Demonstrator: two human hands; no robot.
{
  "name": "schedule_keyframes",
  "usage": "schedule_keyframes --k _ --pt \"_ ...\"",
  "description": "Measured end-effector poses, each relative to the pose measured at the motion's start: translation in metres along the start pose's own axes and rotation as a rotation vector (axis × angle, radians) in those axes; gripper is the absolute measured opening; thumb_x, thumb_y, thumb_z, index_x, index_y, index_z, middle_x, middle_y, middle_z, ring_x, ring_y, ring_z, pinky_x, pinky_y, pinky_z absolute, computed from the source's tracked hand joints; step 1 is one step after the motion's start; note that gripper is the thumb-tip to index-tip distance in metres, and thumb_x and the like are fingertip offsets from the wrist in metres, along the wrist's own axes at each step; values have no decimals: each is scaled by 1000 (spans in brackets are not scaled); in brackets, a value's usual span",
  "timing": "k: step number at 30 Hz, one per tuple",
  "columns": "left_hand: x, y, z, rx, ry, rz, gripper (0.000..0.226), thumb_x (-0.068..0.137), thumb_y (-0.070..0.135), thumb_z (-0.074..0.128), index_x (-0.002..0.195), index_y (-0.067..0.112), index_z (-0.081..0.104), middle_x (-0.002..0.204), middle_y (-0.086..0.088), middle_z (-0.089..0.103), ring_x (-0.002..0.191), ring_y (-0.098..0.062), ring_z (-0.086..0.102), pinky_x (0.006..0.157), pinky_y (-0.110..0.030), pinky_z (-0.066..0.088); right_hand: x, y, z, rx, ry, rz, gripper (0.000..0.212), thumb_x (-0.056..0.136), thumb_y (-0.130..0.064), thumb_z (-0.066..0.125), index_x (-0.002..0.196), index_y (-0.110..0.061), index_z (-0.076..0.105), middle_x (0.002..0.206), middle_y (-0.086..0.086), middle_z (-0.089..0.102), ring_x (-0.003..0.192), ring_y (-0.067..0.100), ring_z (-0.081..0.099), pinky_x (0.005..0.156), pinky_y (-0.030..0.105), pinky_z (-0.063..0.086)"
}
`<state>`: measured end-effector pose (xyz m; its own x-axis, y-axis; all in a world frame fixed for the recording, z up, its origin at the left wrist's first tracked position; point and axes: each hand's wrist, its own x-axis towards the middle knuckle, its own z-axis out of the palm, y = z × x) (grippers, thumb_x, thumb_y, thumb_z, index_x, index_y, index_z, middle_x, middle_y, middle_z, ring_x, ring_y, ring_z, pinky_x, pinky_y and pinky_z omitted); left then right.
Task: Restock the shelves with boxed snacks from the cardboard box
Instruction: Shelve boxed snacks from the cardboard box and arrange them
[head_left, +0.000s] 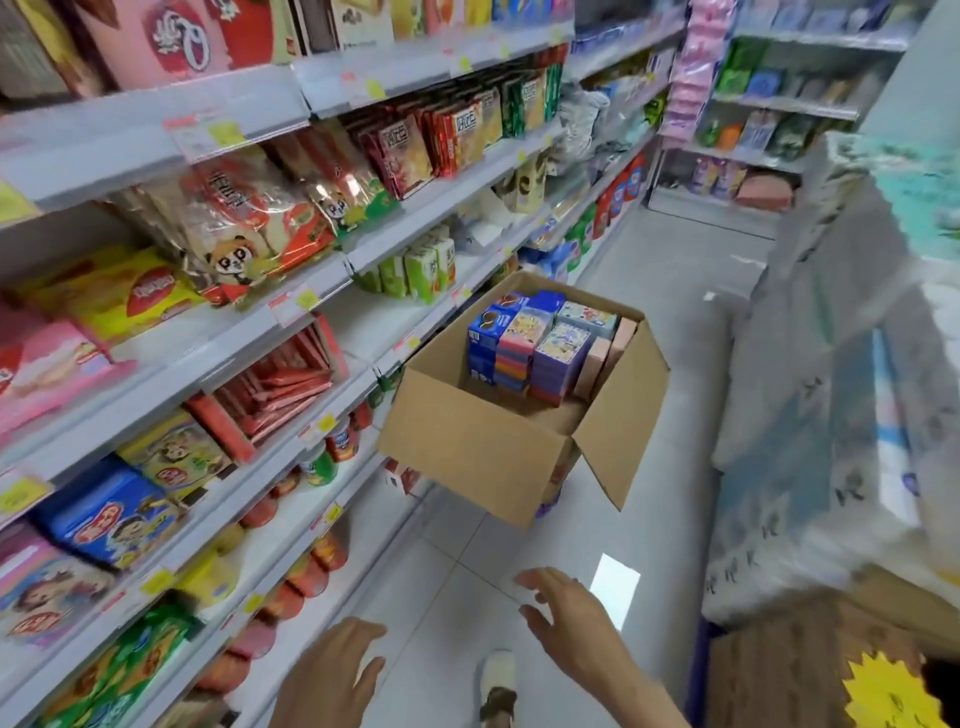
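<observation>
head view: the left hand (332, 670) and the right hand (566, 618) are held out toward the cardboard box (483, 457), the fingers (537, 578) spread wide and straight, with nothing held in either. the box is set in the aisle ahead, just beside the lower shelves (291, 374), its flaps folded outward. whether it rests straight on the floor (675, 291) or on something beneath cannot be told.

the step in hand is judged to be the reach into the box. it is best entered from above, between the flaps, and one stack of boxed snacks (540, 343) taken by its two long sides, so that the neighbours are not tipped. the bare stretch of shelf beside the green packs (421, 270) seems a likely place for them.

the snacks are packed in tight rows against the far wall of the box: blue cartons at the left, purple and pale ones in the middle, pink ones at the right. the near half of the box is seen bare.
</observation>
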<state>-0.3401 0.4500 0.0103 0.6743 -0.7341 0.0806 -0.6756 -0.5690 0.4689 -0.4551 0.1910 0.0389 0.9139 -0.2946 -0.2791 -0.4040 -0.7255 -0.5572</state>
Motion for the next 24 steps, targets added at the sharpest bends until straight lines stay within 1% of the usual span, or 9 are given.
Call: schedule_keyframes --k 4,6,8,11,14,16,18,20,24 --pt "90 -8 10 68 40 -24 25 71 40 42 96 38 47 91 18 50 81 -7 50 41 -6 27 79 13 -43 -11 -15 -2 33 94 -21 49 128 -25 50 127 -8 54 110 14 54 85 23 41" --pt "138 -1 13 76 38 -7 22 72 38 43 94 37 49 85 21 54 78 -4 51 45 -8 34 107 25 -63 -5 -4 13 33 94 -20 50 126 -26 51 126 -8 54 108 14 55 85 23 43" --pt "187 8 14 72 15 17 20 75 35 48 95 36 52 86 20 57 76 0 52 51 -16 46 129 39 -82 18 13 41 32 93 -20 52 125 -26 52 124 -9 56 106 12 56 87 23 45" --pt "257 22 16 74 -59 43 18 82 27 52 97 26 63 92 12 61 79 -8 58 60 -24 51 152 64 -100 70 22 95 30 93 -20 54 122 -29 55 119 -16 57 101 3 56 80 6 40" --pt "317 47 17 120 -81 104 13 76 23 57 86 23 65 83 8 62 66 -11 60 50 -21 40 174 89 -117 102 18 138 27 93 -22 54 117 -34 55 113 -22 55 99 -1 54 70 -3 32" --pt "352 62 21 128 -92 161 12 79 24 57 88 23 65 85 8 61 68 -11 59 55 -18 35 189 106 -130 112 3 154 24 94 -20 53 111 -37 55 106 -26 54 97 -1 53 69 -3 32" --pt "384 71 27 109 -81 187 17 85 26 51 95 24 65 89 9 61 75 -12 59 64 -19 36 207 126 -143 100 -16 176 25 93 -20 52 113 -36 54 110 -24 57 100 1 54 71 0 33" --pt "412 78 39 120 -45 217 23 81 32 43 91 28 64 82 13 60 70 -7 59 66 -18 35 228 147 -157 85 -33 190 29 93 -22 52 120 -32 54 118 -18 58 104 3 56 76 6 36" --pt "462 88 65 89 -47 177 25 79 33 41 88 27 63 79 13 58 69 -5 57 65 -16 35 278 190 -186 107 -102 190 30 94 -22 52 122 -31 54 119 -16 57 102 3 56 79 8 36"
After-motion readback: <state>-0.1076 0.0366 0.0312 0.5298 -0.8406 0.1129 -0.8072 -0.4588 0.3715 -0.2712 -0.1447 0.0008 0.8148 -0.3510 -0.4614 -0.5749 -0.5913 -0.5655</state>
